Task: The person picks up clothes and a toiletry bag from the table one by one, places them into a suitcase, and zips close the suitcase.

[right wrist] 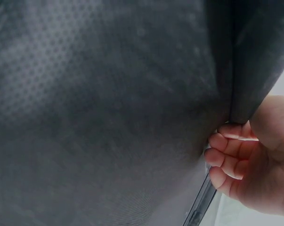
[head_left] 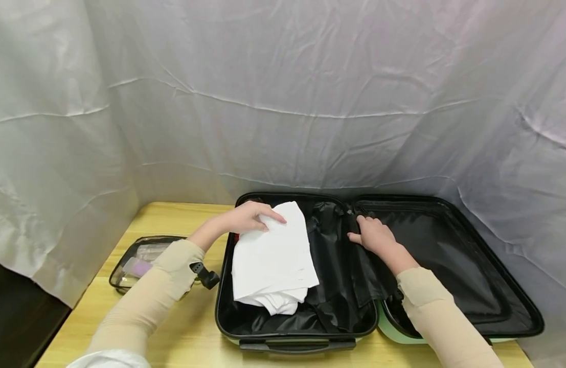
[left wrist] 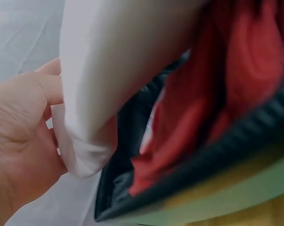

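At the far left of the wooden bench (head_left: 172,327) lies a clear pouch (head_left: 134,260) with small items inside, close beside the person's left sleeve. To its right stands an open suitcase (head_left: 517,306), pale green outside and lined in black, with both halves lying flat. The left hand (head_left: 246,217) reaches over the rim of the left half and grips the top corner of a folded white cloth (head_left: 273,260); in the left wrist view its fingers (left wrist: 43,89) curl round the edge of the white cloth, thumb against the fold. The cloth lies inside the left half of the suitcase, toward its left wall, on the crumpled black lining. Under that corner the wrist view shows a red fabric (left wrist: 236,94) against the suitcase rim, blurred. Further right, at the middle where the two halves meet, the right hand (head_left: 375,237) grips a black divider flap (head_left: 352,266); in the right wrist view its fingers (right wrist: 226,155) are curled round the flap's edge. The right half of the suitcase shows only its black lining.
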A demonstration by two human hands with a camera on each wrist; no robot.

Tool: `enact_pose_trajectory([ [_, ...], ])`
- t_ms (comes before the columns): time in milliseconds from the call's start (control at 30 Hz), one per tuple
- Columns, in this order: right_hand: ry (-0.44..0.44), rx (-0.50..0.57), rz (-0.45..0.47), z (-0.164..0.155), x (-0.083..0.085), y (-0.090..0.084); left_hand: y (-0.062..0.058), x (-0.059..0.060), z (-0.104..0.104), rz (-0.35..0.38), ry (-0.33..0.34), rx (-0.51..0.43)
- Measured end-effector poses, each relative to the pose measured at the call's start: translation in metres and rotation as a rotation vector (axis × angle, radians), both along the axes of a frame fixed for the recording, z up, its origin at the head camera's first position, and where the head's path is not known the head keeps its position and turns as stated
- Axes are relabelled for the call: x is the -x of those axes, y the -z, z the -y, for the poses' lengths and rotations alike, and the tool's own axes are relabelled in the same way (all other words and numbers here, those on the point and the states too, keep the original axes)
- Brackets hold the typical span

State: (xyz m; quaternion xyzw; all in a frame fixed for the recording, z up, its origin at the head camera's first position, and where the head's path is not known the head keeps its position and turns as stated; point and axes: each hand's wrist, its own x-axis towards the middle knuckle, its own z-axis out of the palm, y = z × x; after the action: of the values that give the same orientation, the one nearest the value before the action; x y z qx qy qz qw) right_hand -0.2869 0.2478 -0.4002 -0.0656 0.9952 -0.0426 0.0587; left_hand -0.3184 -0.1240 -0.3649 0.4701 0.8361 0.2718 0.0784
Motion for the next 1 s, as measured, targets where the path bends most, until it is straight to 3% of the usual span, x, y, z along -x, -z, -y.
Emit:
enact_pose_trajectory([
  [200, -0.004, 0.003, 0.010, 0.001, 0.002, 0.000, 0.012, 0.001, 0.005, 0.029, -0.065, 0.012],
  [333, 0.004, 0.004, 0.021, 0.001, 0.003, 0.000, 0.019, 0.000, 0.008, -0.045, -0.105, 0.060],
  [467, 0.005, 0.007, 0.026, 0.001, 0.002, 0.001, 0.022, -0.007, 0.013, -0.108, -0.189, 0.122],
  [667, 0.004, 0.011, 0.034, 0.002, 0.002, 0.000, 0.011, -0.035, 0.022, -0.110, -0.273, 0.163],
  [833, 0.002, 0.009, 0.028, 0.001, 0.004, 0.000, 0.004, -0.061, 0.023, -0.119, -0.284, 0.246],
  [1000, 0.002, 0.011, 0.026, 0.001, 0.005, -0.001, 0.008, -0.077, 0.017, -0.087, -0.268, 0.348],
])
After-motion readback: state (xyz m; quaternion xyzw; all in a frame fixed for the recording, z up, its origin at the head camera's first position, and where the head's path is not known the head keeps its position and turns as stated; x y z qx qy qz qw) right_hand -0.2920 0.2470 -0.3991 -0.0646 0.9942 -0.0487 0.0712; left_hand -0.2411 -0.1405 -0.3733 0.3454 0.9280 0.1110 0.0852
